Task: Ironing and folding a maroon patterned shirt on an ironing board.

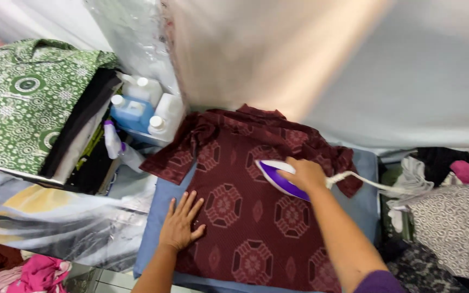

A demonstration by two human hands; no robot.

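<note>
A maroon patterned shirt (245,217) lies spread on a blue padded ironing board (366,179). The right hand (305,174) closes its grip on a purple-and-white iron (278,176) near the shirt's collar. The left hand (183,222) lies flat, fingers spread, on the shirt's left edge. Left of the shirt stand white and blue bottles (139,108) and folded green cloth (23,103); right of it, heaped laundry (446,217).

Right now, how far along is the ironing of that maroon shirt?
Done: the maroon shirt lies spread flat on the blue board. In hand: the right hand runs the purple iron near the collar while the left hand presses the fabric flat. Left: both sleeves look crumpled.
</note>
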